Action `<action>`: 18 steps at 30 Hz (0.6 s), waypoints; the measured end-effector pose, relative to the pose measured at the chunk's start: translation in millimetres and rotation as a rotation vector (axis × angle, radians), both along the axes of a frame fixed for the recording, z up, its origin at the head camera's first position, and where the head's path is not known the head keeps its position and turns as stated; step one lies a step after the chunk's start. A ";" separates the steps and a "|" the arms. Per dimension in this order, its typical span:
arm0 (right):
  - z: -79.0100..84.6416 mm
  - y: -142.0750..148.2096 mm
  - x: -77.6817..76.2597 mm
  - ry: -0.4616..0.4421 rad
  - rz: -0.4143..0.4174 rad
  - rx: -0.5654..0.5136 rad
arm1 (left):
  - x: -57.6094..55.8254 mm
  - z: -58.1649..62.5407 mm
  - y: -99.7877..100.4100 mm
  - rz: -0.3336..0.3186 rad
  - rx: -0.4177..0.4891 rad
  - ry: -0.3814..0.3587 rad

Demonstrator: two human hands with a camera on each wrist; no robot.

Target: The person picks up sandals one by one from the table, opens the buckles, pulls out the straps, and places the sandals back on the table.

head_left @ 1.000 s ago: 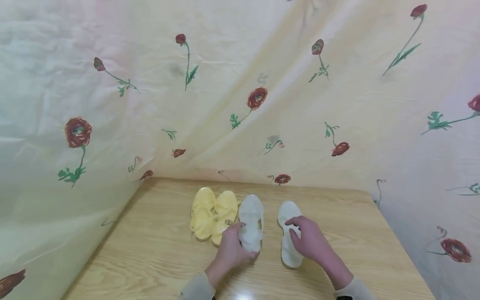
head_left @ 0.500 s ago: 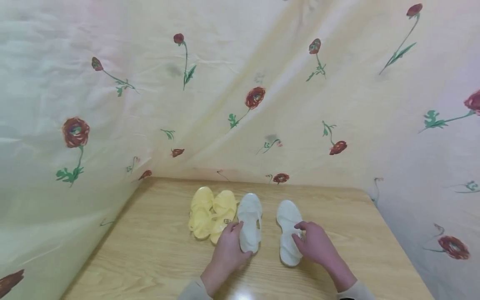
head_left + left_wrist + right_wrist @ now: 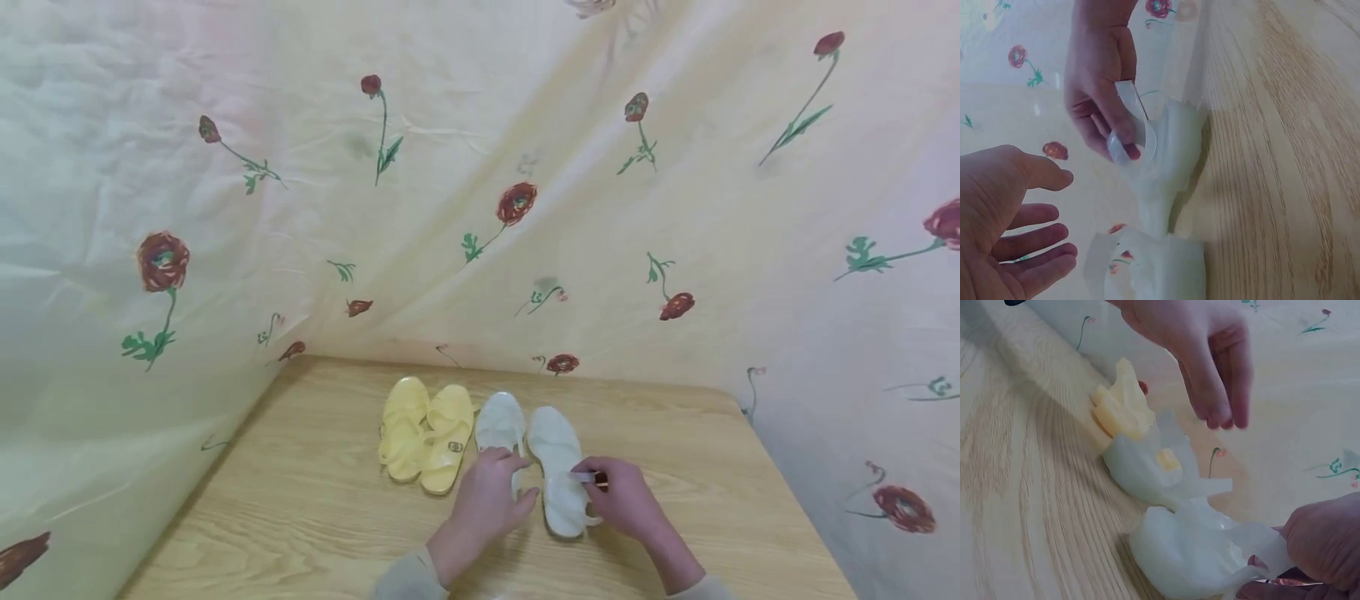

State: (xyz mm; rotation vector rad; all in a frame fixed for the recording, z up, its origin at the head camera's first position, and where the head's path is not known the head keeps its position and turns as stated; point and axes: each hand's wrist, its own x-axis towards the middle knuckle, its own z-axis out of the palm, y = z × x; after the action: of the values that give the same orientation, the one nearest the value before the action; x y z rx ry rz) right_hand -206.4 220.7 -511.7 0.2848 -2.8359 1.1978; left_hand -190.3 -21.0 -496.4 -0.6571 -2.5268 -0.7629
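Observation:
Two white sandals lie on the wooden table, toes pointing away, in the head view. My right hand pinches the strap of the right white sandal; that strap stands up between thumb and fingers in the left wrist view. The left hand hovers over the heel part of the left white sandal, hiding much of it. Its fingers are spread and hold nothing, apart from both sandals in the left wrist view. The right wrist view shows the right sandal's side close beside the left one.
A pair of yellow sandals stands just left of the white ones, one with a small dark emblem. Floral cloth hangs behind the table and along both sides.
The right white sandal has shifted left, close to the other white one, its toe angled left. My left hand has let go of the left sandal and moved right. The right hand now pinches the strap.

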 end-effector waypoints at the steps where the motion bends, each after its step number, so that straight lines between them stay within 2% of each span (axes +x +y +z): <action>1: -0.5 -2.5 0.5 0.000 0.003 -0.013 | -1.1 0.1 2.2 -0.001 -0.010 -0.015; 6: -1.5 -11.9 4.0 -0.011 0.015 -0.010 | -7.2 -2.7 6.4 -0.013 -0.029 -0.090; 12: 0.5 -10.2 4.2 -0.024 -0.026 -0.006 | -15.2 -7.8 9.8 -0.013 -0.040 -0.109; 16: 1.7 -1.7 4.1 -0.022 -0.059 0.009 | -20.7 -6.6 17.9 -0.056 -0.015 -0.142; 18: 0.5 2.8 4.7 -0.023 -0.068 0.026 | -23.4 -5.1 23.7 -0.099 0.011 -0.174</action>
State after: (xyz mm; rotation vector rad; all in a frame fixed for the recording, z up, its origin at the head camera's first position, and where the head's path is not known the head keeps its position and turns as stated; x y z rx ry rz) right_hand -201.7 223.5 -511.2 0.1759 -2.8574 1.1601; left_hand -213.7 2.7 -501.5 -0.7463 -2.6602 -0.9032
